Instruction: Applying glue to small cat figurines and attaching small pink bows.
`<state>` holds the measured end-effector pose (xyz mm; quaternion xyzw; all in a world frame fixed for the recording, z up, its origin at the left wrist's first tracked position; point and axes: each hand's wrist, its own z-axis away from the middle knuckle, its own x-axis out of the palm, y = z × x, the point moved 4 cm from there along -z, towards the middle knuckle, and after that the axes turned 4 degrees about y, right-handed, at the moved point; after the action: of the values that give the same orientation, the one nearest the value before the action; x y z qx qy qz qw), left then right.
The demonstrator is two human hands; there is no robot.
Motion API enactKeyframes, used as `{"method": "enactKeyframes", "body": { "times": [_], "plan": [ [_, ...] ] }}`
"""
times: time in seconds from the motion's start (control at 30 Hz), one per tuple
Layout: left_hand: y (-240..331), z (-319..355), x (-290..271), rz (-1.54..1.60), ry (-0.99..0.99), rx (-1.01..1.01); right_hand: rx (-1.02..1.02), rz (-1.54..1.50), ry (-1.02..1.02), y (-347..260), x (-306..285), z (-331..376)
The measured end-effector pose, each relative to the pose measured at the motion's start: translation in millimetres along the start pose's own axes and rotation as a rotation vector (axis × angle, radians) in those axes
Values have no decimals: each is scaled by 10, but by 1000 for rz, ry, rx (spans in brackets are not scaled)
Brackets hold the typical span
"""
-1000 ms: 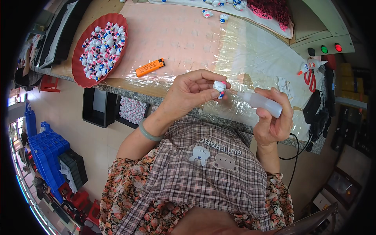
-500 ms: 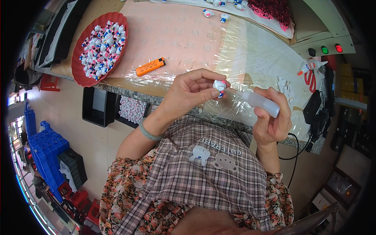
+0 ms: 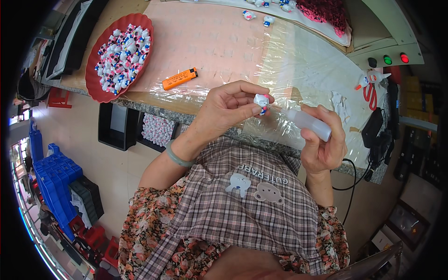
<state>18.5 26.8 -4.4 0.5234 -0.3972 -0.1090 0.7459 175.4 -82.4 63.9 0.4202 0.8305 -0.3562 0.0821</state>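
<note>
Between the thumb and fingers of my left hand (image 3: 229, 105) is a small figurine (image 3: 262, 101), white with pink and blue parts. My right hand (image 3: 326, 144) grips a translucent squeeze bottle (image 3: 311, 125), tilted so that its thin nozzle points left at the figurine. Whether the nozzle's tip touches the figurine I cannot make out. Both hands are held over the near edge of the worktable. An orange lighter (image 3: 179, 79) lies on the plastic-covered top, beyond my left wrist. Farther left, a red scalloped bowl (image 3: 90, 79) holds many similar figurines.
Two loose figurines (image 3: 268, 21) stand at the back. Red-handled scissors (image 3: 369, 96) and a white bottle (image 3: 377, 76) lie at the right, near a black device with cables (image 3: 373, 128). Below the table's edge are black bins (image 3: 112, 126), one filled with small pieces. Blue crates (image 3: 56, 172) stand on the floor.
The figurine has turned slightly in my left fingers. My right hand and the squeeze bottle have shifted a little to the left. Everything else looks the same.
</note>
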Motion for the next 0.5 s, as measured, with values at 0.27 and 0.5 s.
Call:
{"method": "enactKeyframes", "body": {
  "times": [0.27, 0.5],
  "plan": [
    [-4, 3, -2, -10, -2, 5, -11, -5, 16, 12, -12, 4],
    [1, -1, -12, -3, -1, -1, -4, 0, -6, 1, 5, 17]
  ]
}}
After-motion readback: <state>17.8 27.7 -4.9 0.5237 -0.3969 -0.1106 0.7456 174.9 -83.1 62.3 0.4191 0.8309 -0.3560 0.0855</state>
